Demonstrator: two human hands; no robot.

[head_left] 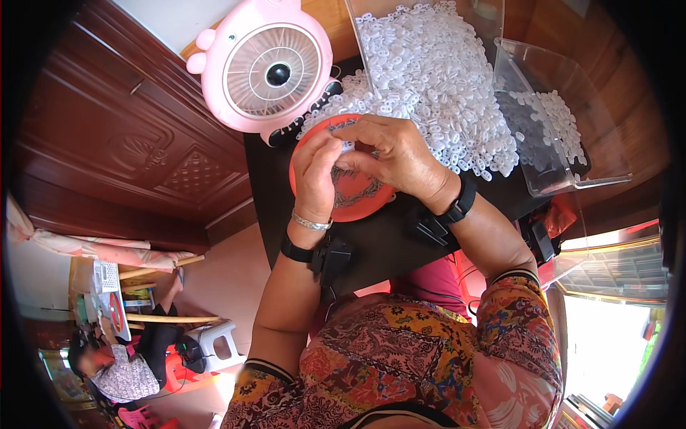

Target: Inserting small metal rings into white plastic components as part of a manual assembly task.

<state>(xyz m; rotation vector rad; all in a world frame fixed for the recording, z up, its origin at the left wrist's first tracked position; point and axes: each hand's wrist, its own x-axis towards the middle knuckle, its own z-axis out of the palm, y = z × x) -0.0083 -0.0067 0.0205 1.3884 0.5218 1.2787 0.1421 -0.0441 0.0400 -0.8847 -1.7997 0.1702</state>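
Note:
My left hand (316, 171) and my right hand (396, 154) meet over an orange bowl (371, 208). Pinched between their fingertips is a small white plastic piece (348, 146), partly hidden by the fingers. Many thin grey metal pieces (350, 198) lie inside the bowl; their exact kind is too small to tell. Just beyond my right hand spreads a big heap of small white plastic pieces (429, 79), many with two holes. Each wrist carries a black strap with a black device, and a silver bracelet (311, 224) circles my left wrist.
A pink animal-shaped fan (277, 75) stands behind the bowl at the left. On the right of the black table (371, 254) sits a clear plastic bin (586, 181) with more white pieces. Brown panelled doors rise at the left. Another person (128, 375) sits far off at lower left.

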